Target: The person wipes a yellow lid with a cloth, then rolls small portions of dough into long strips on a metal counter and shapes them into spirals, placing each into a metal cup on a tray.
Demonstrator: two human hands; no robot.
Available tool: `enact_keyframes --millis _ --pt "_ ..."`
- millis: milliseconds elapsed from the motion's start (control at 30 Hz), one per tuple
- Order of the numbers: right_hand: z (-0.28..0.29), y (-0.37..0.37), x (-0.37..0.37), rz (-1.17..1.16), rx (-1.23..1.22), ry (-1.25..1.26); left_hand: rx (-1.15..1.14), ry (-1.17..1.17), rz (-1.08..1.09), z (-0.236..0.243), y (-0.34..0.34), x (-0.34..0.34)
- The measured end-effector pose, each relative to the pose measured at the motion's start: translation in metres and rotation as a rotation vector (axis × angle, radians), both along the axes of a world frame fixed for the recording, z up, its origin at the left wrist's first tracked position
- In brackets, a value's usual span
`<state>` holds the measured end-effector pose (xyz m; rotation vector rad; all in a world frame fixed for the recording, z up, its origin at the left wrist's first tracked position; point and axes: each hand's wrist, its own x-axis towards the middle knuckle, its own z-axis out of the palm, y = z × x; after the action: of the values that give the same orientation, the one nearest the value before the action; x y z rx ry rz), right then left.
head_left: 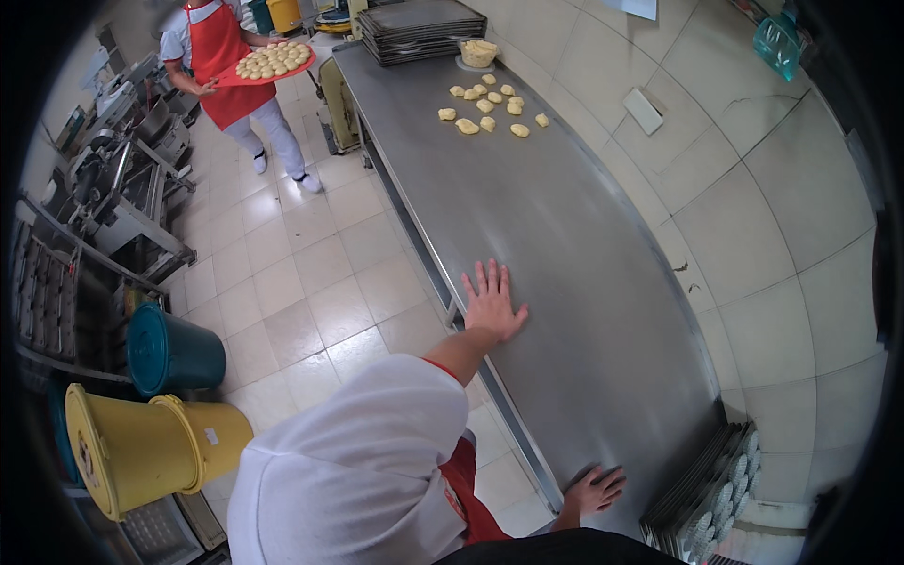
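One long metal counter [584,273] dominated the room, running alongside the tiled wall [725,198], and most of its grey top was bare. Beside it I saw the person at work, in a white top [348,452] and a red apron [476,504]. Well off across the floor [301,264] stood a co-worker [217,47], also in a red apron, both hands under a red tray [229,79] crowded with round pale balls [273,60].

Flat dark trays [414,38] were piled at the counter's far end. Two yellow buckets [141,452] and a teal bin [174,350] sat on the floor to the left, while pans with round silvery cups [720,508] leaned in a row at the counter's near end.

A clear container [478,52] of pale yellow stuff rested on a whitish base beside the piled trays.

The person's left hand [494,306] lay flat on the counter near its long edge, its fingers [492,277] spread wide around nothing. The right hand [593,492] lay palm down nearer the pans, its fingers slightly apart and likewise holding nothing.

Smallest were the lumps of yellow dough [485,105], over a dozen, scattered on the counter near the container, well beyond both hands.
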<state>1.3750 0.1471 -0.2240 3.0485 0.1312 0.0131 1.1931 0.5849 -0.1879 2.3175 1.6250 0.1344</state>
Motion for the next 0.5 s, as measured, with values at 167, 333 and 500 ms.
enact_keyframes --millis 167,333,500 --pt "0.000 0.000 -0.001 0.031 0.038 0.020 0.003 0.039 0.004 0.000 0.000 0.000" --pt "0.000 -0.002 0.003 0.054 0.077 0.010 0.039 0.059 0.002 -0.009 0.001 0.008" --pt "-0.009 -0.005 0.012 0.093 0.134 -0.039 0.023 0.061 0.002 -0.021 0.006 0.012"
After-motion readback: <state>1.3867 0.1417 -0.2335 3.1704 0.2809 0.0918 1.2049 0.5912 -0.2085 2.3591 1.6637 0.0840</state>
